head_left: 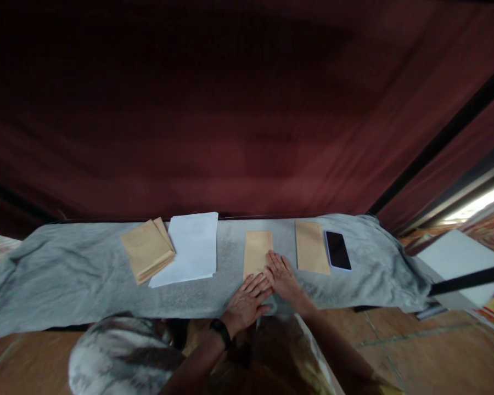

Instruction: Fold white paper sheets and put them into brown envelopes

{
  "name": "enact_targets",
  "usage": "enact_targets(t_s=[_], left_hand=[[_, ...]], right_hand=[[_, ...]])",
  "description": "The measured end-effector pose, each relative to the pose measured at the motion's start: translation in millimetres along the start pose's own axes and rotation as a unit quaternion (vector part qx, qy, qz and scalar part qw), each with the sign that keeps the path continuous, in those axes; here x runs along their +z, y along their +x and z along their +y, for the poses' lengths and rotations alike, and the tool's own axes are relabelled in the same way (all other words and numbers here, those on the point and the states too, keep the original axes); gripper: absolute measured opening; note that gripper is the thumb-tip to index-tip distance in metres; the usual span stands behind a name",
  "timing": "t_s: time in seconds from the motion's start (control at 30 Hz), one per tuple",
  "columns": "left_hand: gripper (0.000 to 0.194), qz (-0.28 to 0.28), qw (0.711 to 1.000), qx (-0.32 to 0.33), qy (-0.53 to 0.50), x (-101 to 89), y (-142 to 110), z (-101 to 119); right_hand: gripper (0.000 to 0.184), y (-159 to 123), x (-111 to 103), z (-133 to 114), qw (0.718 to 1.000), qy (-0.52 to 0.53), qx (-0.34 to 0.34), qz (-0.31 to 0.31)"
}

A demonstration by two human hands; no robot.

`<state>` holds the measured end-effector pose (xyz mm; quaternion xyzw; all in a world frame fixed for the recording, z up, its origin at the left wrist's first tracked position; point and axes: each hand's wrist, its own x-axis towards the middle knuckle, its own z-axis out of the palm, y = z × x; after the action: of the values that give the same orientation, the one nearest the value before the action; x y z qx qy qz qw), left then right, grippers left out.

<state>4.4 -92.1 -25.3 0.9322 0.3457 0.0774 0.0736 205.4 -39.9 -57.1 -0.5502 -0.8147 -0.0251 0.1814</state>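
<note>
A tan paper envelope [256, 248] lies on the grey cloth in front of me, its near end covered by my hands. My left hand [247, 299], with a dark band on the wrist, rests flat on its near edge, fingers stretched out. Pressed flat on the envelope's right side is my right hand [282, 277], its fingers extended and close to the left fingertips. Neither hand is wrapped round anything. To the right sits another tan envelope [312, 247], apart from my hands.
Left of centre, a stack of tan envelopes [146, 249] overlaps a pile of white paper sheets [194, 247]. A phone [337, 250] lies at the right. The grey cloth [86, 274] covers a narrow surface, with a dark red fabric wall [247, 164] behind it.
</note>
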Motion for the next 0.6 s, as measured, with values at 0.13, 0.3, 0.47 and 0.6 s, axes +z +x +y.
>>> enact_targets(t_s=[0.13,0.3,0.47,0.6], left_hand=[[0.054,-0.004,1.0,-0.001,0.006,0.5,0.1,0.0],[0.054,0.009,0.999,0.007,0.032,9.7,-3.1,-0.9],[0.06,0.019,0.999,0.003,0.045,11.9,-14.9,3.1],[0.06,0.024,0.999,-0.017,0.038,10.1,-22.0,9.9]], right_hand=[[0.054,-29.9,-14.2,-7.7,1.0,0.006,-0.017,-0.001],[0.056,-55.8,-28.1,-14.3,0.999,0.015,-0.041,-0.02],[0.059,-76.3,-37.3,-16.3,0.997,0.015,-0.07,-0.011],[0.059,-87.5,-44.4,-17.6,0.996,0.015,-0.088,0.001]])
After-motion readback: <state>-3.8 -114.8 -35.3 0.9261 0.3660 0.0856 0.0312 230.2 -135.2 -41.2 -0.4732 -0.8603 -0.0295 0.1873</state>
